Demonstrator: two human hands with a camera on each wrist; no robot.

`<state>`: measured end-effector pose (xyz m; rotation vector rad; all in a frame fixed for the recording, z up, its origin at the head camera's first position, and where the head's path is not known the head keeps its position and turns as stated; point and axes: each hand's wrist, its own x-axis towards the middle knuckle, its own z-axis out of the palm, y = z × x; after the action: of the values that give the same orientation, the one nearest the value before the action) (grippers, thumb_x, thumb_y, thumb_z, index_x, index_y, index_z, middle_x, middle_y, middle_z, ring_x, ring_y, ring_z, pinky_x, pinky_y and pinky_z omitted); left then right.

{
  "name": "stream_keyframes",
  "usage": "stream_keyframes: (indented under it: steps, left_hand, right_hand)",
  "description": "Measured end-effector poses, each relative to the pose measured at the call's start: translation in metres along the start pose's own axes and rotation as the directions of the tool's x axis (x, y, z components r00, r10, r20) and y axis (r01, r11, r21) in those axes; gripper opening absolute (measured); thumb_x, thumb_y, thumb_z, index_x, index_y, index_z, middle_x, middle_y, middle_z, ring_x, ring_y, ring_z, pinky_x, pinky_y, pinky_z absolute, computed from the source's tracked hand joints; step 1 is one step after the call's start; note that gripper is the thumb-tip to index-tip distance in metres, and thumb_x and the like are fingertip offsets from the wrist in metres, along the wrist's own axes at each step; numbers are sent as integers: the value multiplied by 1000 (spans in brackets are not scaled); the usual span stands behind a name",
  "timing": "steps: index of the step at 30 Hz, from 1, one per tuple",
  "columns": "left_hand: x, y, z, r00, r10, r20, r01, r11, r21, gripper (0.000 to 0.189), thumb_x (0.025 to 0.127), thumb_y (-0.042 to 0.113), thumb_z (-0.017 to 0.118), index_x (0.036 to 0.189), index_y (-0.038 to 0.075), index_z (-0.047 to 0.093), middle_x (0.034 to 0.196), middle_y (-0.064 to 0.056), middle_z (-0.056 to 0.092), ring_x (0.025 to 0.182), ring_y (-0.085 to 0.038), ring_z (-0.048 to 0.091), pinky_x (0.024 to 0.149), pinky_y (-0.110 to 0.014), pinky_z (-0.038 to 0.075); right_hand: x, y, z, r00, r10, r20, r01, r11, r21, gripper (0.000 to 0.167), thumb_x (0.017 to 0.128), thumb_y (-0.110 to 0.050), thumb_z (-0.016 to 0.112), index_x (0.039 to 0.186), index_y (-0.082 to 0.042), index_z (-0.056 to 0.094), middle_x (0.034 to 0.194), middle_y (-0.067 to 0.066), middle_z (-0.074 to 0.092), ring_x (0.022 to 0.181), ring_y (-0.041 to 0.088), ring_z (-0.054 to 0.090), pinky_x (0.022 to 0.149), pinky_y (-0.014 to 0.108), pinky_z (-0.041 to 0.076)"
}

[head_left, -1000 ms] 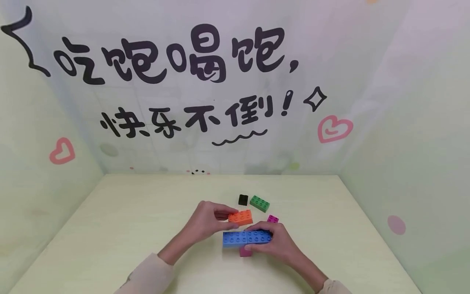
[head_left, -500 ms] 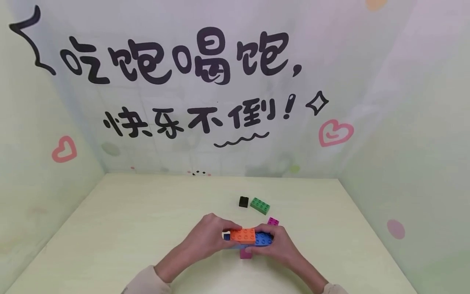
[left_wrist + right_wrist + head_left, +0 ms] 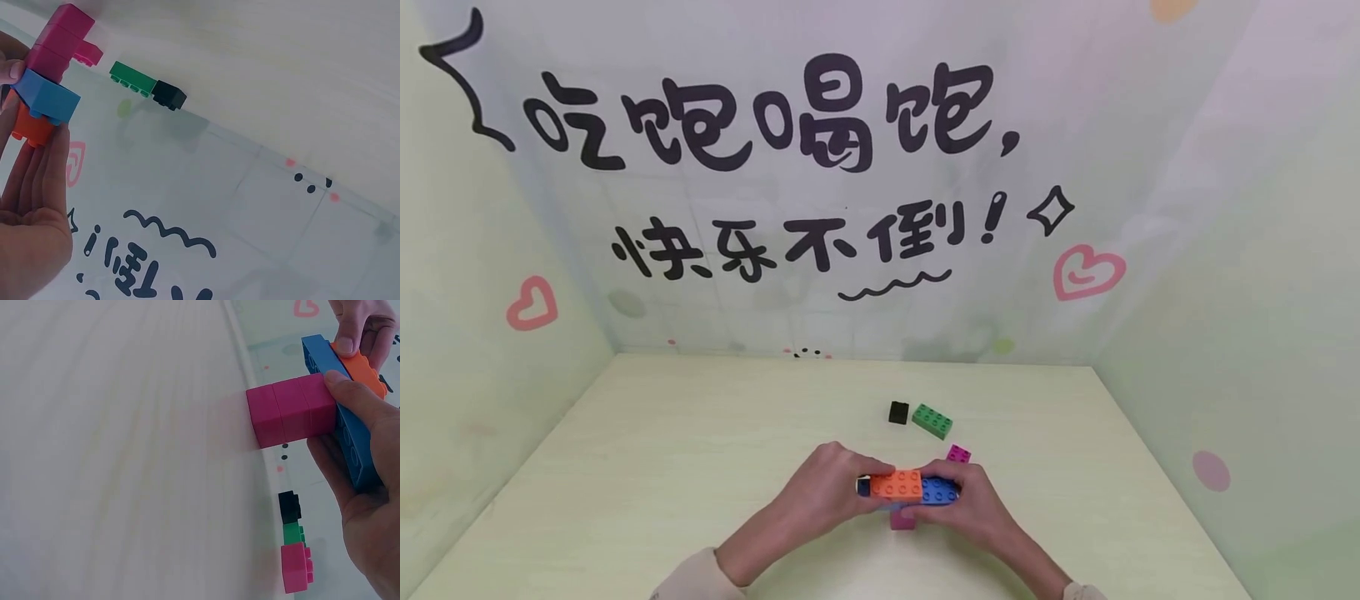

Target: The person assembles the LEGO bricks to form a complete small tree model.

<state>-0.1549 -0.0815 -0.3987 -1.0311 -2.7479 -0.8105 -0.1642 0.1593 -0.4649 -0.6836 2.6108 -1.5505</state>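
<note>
An orange building brick (image 3: 897,483) sits on top of a blue brick row (image 3: 359,447). My left hand (image 3: 817,493) pinches the orange brick between thumb and fingers, near the row's left end. The right hand (image 3: 968,502) grips the row's right part, its thumb along the near side. Beneath the row is a column of stacked pink bricks (image 3: 290,411), its top against the blue underside in the right wrist view. In the head view the hands and upper bricks hide most of that column.
Behind the hands on the pale table (image 3: 700,433) lie a black brick (image 3: 898,412), a green brick (image 3: 932,421) and a magenta brick (image 3: 958,453). Printed walls (image 3: 775,317) enclose the table at the back and both sides.
My left hand has brought the orange brick toward me and onto the blue row. Since half a second ago it has barely moved. The right hand has kept its grip on the row.
</note>
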Motion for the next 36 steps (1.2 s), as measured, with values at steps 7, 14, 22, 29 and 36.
stream_keyframes:
  steps: [7, 14, 22, 29, 36]
  left_hand:
    - [3, -3, 0, 1000, -14, 1, 14, 999, -48, 35, 75, 28, 87, 106, 13, 78, 95, -2, 74, 54, 1, 45, 49, -15, 34]
    - [-2, -5, 2, 1000, -27, -16, 25, 997, -79, 33, 76, 26, 86, 105, 12, 78, 97, 1, 74, 66, 0, 58, 59, -15, 45]
    - [-3, -19, 15, 991, -133, 17, 129, 906, -404, 32, 75, 24, 87, 104, 15, 77, 97, 9, 73, 84, -1, 66, 75, -25, 56]
    - [-8, -31, 34, 960, -269, 75, 256, 744, -617, 34, 74, 37, 86, 105, 26, 77, 101, 9, 72, 91, -8, 68, 78, -24, 55]
    - [-6, -30, 34, 959, -271, 78, 254, 710, -657, 34, 75, 34, 86, 106, 24, 78, 101, 5, 73, 91, -11, 69, 75, -25, 55]
  right_hand:
    - [1, 0, -1, 1000, -8, -1, 8, 1000, 1, 37, 74, -36, 86, 108, -27, 74, 102, -12, 69, 94, 16, 62, 83, 28, 51]
    - [0, -5, -1, 1000, -20, 18, 17, 990, 137, 36, 83, -29, 80, 117, -22, 69, 113, -6, 67, 103, 20, 60, 86, 31, 52]
    - [0, -1, -3, 1000, -30, -1, 29, 971, 237, 27, 85, -14, 78, 111, -14, 72, 107, 3, 70, 96, 25, 63, 79, 31, 55]
    - [2, 0, -7, 1000, 9, 24, -14, 971, 241, 27, 83, -15, 80, 109, -15, 74, 106, 2, 70, 94, 26, 63, 82, 32, 53]
    - [3, 0, -10, 999, -15, 32, 7, 971, 240, 26, 84, -19, 80, 109, -18, 74, 106, 3, 70, 94, 27, 62, 82, 33, 54]
